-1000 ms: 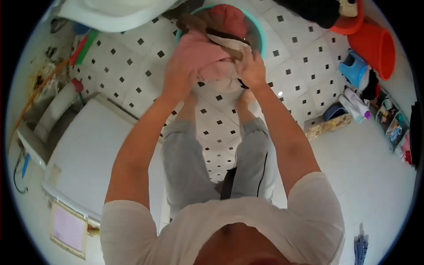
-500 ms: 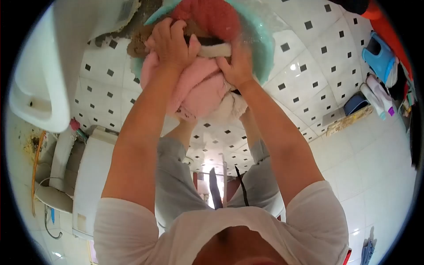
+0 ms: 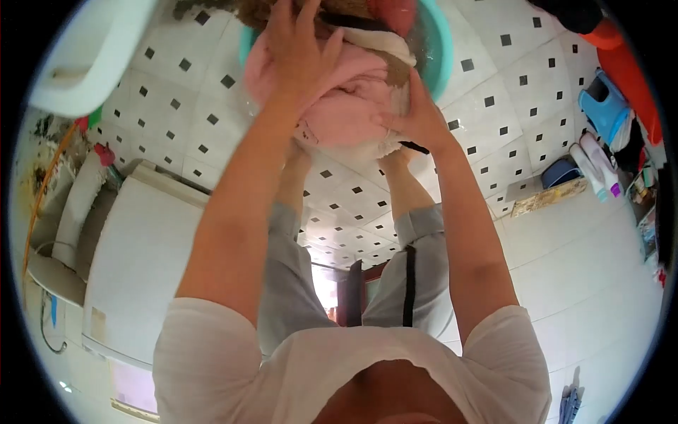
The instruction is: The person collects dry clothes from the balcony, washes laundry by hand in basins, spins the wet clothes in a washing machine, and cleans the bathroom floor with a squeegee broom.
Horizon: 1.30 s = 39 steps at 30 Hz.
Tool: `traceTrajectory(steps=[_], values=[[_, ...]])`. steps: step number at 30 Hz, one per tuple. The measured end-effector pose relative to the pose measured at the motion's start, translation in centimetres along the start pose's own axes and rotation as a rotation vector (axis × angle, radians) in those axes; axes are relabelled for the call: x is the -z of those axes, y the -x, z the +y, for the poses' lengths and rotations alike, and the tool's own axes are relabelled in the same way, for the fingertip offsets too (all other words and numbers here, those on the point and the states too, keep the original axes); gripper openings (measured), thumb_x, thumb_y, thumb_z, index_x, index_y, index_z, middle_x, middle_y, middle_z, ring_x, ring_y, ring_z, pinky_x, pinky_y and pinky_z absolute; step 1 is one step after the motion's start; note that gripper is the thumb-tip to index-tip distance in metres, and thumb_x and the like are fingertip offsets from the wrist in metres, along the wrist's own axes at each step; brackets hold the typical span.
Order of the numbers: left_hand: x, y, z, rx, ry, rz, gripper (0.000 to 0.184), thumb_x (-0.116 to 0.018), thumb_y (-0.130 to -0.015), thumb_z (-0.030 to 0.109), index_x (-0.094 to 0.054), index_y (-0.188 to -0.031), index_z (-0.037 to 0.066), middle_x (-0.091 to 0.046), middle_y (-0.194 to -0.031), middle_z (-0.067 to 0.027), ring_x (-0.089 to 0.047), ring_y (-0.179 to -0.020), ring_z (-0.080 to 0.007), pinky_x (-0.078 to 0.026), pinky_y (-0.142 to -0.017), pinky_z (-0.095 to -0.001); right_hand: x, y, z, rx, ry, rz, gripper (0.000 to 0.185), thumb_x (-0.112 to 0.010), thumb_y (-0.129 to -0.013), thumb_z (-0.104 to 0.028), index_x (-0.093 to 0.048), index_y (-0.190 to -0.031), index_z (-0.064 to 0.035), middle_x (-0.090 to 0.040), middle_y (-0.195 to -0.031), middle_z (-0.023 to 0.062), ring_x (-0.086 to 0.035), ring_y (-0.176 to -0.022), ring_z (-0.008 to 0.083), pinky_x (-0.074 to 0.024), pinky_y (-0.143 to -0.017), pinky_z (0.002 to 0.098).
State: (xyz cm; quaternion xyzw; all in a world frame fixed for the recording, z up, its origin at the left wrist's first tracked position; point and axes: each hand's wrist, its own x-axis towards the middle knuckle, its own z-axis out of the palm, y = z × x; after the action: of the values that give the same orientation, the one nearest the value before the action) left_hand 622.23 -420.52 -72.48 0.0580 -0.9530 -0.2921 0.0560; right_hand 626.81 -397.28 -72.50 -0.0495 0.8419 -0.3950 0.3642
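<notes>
A turquoise basin (image 3: 443, 53) stands on the tiled floor at the top of the view, piled with wet laundry. A bunched, fluffy pink cloth (image 3: 346, 113) overhangs its near rim. My left hand (image 3: 300, 42) lies on the pink cloth with its fingers spread. At the right side, my right hand (image 3: 420, 116) grips the bundle, thumb across the pink fabric. Between the hands runs a white band (image 3: 374, 44) with black beside it. Behind it are brown cloth and a red cloth (image 3: 395, 13), partly cut off by the frame's edge.
My bare feet stand just below the basin. A white washbasin (image 3: 95, 78) and a white appliance (image 3: 141, 254) are on the left. To the right are a blue stool (image 3: 605, 102), bottles (image 3: 597, 166) and a dark blue tub (image 3: 563, 169) near the wall.
The basin and laundry now sit higher in view. My right hand has moved down and outward to the bundle's right side. The left hand remains spread on the pink cloth.
</notes>
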Motion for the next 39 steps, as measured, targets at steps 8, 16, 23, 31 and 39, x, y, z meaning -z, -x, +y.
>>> traceTrajectory(steps=[8,16,23,31,39], values=[[6.1,21.4,1.5,1.431,1.312,0.049,0.073,-0.052,-0.074,0.057,-0.036,-0.124,0.006,-0.038,-0.127,-0.0086,-0.038,-0.116,-0.0223,-0.035,-0.095,-0.0368,-4.1,7.0,-6.3,-0.445,-0.383,-0.08,0.084,-0.077,-0.065,-0.034,-0.034,-0.128,0.0027,-0.052,-0.117,0.0136,-0.051,-0.107,0.0225,-0.0411,-0.09,0.0325],[9.9,20.3,5.7,1.562,2.343,-0.056,0.082,-0.052,-0.071,0.071,-0.046,-0.126,0.01,-0.05,-0.125,-0.01,-0.048,-0.113,-0.0268,-0.039,-0.095,-0.0356,-1.0,18.7,-21.8,-0.4,-0.562,-0.212,0.065,-0.072,-0.071,-0.017,-0.039,-0.125,-0.0013,-0.051,-0.116,0.0077,-0.049,-0.104,0.016,-0.0409,-0.089,0.0319],[14.5,20.6,10.1,1.48,2.204,-0.311,0.079,-0.054,-0.074,0.061,-0.038,-0.13,0.008,-0.044,-0.129,-0.0102,-0.043,-0.117,-0.025,-0.036,-0.097,-0.0339,-2.3,27.8,-25.3,-0.266,-0.609,-0.156,0.065,-0.071,-0.072,-0.015,-0.039,-0.127,-0.0024,-0.051,-0.117,0.005,-0.047,-0.108,0.0153,-0.037,-0.093,0.0306],[13.7,17.1,1.4,1.097,1.235,-0.524,0.077,-0.056,-0.077,0.049,-0.029,-0.134,0.005,-0.037,-0.134,-0.0104,-0.038,-0.121,-0.023,-0.033,-0.099,-0.0319,-2.0,22.5,-19.5,-0.375,-0.556,-0.733,0.059,-0.061,-0.082,-0.014,-0.033,-0.133,-0.0033,-0.05,-0.122,0.0113,-0.049,-0.109,0.0163,-0.0449,-0.086,0.0304],[13.1,21.5,0.3,1.113,1.163,-0.664,0.079,-0.067,-0.066,0.017,-0.028,-0.133,0.0,-0.041,-0.13,-0.0109,-0.042,-0.117,-0.0208,-0.035,-0.097,-0.0305,3.7,-5.1,-6.8,-0.831,-0.779,-0.375,0.073,-0.046,-0.084,-0.058,-0.039,-0.131,-0.0025,-0.05,-0.125,0.0129,-0.047,-0.116,0.0229,-0.0325,-0.1,0.0371]])
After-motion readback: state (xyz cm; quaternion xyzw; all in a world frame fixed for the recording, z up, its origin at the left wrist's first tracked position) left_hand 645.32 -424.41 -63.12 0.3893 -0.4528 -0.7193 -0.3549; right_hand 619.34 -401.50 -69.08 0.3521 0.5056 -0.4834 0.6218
